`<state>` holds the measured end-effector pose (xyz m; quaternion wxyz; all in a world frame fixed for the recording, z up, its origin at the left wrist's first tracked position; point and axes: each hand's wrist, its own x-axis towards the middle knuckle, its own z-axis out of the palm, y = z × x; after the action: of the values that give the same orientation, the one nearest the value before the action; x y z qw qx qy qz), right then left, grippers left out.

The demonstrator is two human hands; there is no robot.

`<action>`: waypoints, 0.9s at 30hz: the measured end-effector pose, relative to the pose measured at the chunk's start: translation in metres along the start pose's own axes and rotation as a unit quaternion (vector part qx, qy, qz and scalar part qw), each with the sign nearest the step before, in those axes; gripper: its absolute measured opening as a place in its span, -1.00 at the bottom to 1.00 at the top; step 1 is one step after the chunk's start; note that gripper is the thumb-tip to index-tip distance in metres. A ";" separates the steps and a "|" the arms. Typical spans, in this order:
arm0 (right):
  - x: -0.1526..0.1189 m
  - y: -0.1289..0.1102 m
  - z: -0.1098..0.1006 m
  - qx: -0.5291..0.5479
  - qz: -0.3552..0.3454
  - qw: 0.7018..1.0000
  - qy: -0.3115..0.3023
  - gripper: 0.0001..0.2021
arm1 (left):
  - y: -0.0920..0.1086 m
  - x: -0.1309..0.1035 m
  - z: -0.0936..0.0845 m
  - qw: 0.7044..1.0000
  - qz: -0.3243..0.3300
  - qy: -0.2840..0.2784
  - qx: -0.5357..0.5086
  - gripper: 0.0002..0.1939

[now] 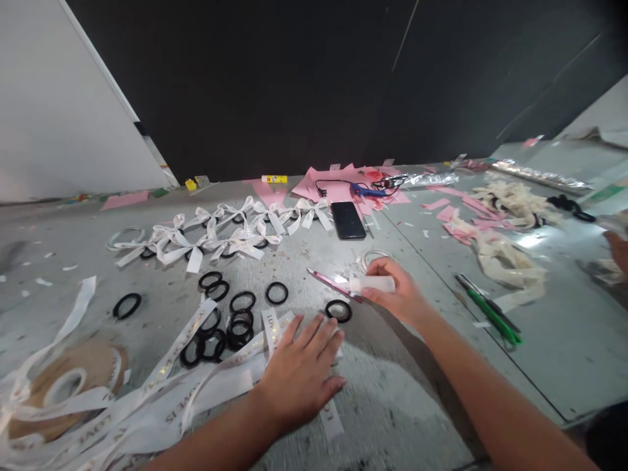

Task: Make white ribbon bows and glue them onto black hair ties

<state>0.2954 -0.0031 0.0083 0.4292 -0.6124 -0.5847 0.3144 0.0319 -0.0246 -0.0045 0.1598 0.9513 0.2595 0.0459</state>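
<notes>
One bottle, probably light, smooth and squeezable, is best gripped round its body; the ribbons should be limp, best lifted by an end. The right hand has the bottle pinched between its fingers, narrow end leftward; the left hand, palm down, fingers slightly spread, covers some ribbons.

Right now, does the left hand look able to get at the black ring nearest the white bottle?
Probably yes: the left hand appears to hold nothing, its fingers lie close to the black ring, and nothing visibly blocks them.
</notes>
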 end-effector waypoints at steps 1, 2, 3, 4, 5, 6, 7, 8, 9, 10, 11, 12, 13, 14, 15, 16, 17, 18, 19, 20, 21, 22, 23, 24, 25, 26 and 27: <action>0.001 0.005 0.004 0.048 0.022 0.999 0.004 -0.61 | 0.000 0.001 0.000 1.000 -0.002 -0.004 -0.002 -0.35; 0.002 0.009 0.007 0.095 0.041 0.995 0.011 -0.61 | -0.001 0.001 0.000 1.000 -0.003 -0.007 -0.004 -0.34; 0.004 0.014 0.011 0.139 0.055 0.989 0.018 -0.61 | -0.001 0.001 0.000 1.000 -0.004 -0.009 -0.005 -0.34; 0.006 0.017 0.015 0.178 0.063 0.982 0.023 -0.60 | -0.002 0.002 0.000 1.000 -0.004 -0.011 -0.005 -0.33; 0.009 0.020 0.019 0.211 0.064 0.975 0.025 -0.59 | -0.003 0.002 0.001 1.000 -0.003 -0.011 -0.003 -0.33; 0.010 0.022 0.022 0.235 0.062 0.970 0.023 -0.58 | -0.004 0.002 0.002 1.000 0.001 -0.012 -0.001 -0.33; 0.012 0.024 0.024 0.255 0.062 0.965 0.017 -0.58 | -0.005 0.002 0.003 1.000 0.005 -0.013 0.002 -0.34; 0.012 0.024 0.027 0.273 0.067 0.960 0.010 -0.58 | -0.006 0.002 0.004 1.000 0.008 -0.012 0.005 -0.34; 0.012 0.025 0.028 0.290 0.077 0.954 0.004 -0.57 | -0.006 0.001 0.006 1.000 0.009 -0.012 0.008 -0.34; 0.011 0.025 0.030 0.305 0.091 0.948 0.000 -0.55 | -0.006 0.001 0.007 1.000 0.009 -0.010 0.011 -0.35; 0.011 0.024 0.031 0.316 0.105 0.943 -0.001 -0.54 | -0.006 0.002 0.008 1.000 0.008 -0.006 0.014 -0.35; 0.010 0.024 0.032 0.323 0.116 0.939 0.000 -0.53 | -0.006 0.002 0.009 1.000 0.009 -0.003 0.017 -0.35; 0.009 0.023 0.032 0.330 0.120 0.936 0.003 -0.52 | -0.006 0.002 0.009 1.000 0.009 0.002 0.019 -0.35; 0.009 0.022 0.033 0.335 0.122 0.934 0.007 -0.53 | -0.006 0.002 0.009 1.000 0.010 0.002 0.020 -0.35; 0.009 0.022 0.033 0.337 0.123 0.933 0.009 -0.54 | -0.006 0.002 0.009 1.000 0.012 0.001 0.020 -0.35; 0.009 0.022 0.034 0.338 0.122 0.933 0.009 -0.56 | -0.006 0.002 0.009 1.000 0.014 -0.001 0.019 -0.35; 0.009 0.022 0.035 0.336 0.121 0.934 0.008 -0.59 | -0.005 0.002 0.009 1.000 0.015 -0.004 0.019 -0.35; 0.009 0.022 0.036 0.331 0.119 0.936 0.007 -0.61 | -0.005 0.002 0.009 1.000 0.016 -0.004 0.020 -0.35; 0.009 0.022 0.037 0.324 0.116 0.939 0.008 -0.62 | -0.005 0.002 0.009 1.000 0.017 -0.002 0.023 -0.36; 0.009 0.022 0.038 0.318 0.112 0.942 0.012 -0.63 | -0.004 0.002 0.010 1.000 0.017 0.001 0.026 -0.36; 0.009 0.023 0.039 0.311 0.107 0.944 0.015 -0.64 | -0.004 0.002 0.010 0.999 0.018 0.005 0.030 -0.37; 0.009 0.023 0.040 0.305 0.103 0.946 0.018 -0.64 | -0.004 0.002 0.011 0.999 0.018 0.008 0.033 -0.38; 0.009 0.023 0.041 0.301 0.100 0.948 0.019 -0.64 | -0.004 0.003 0.011 0.999 0.018 0.010 0.035 -0.38; 0.009 0.022 0.042 0.300 0.098 0.949 0.017 -0.65 | -0.004 0.003 0.011 0.999 0.019 0.011 0.037 -0.38; 0.009 0.022 0.042 0.300 0.097 0.949 0.015 -0.65 | -0.004 0.003 0.012 0.999 0.019 0.011 0.037 -0.38; 0.009 0.021 0.043 0.302 0.097 0.948 0.014 -0.66 | -0.004 0.003 0.012 0.999 0.020 0.011 0.038 -0.38; 0.009 0.021 0.043 0.306 0.098 0.947 0.014 -0.67 | -0.004 0.003 0.012 0.999 0.021 0.011 0.039 -0.38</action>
<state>0.2674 0.0138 -0.0278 0.5712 -0.5104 -0.3914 0.5099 0.0348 -0.0226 -0.0172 0.1188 0.9614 0.2431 0.0492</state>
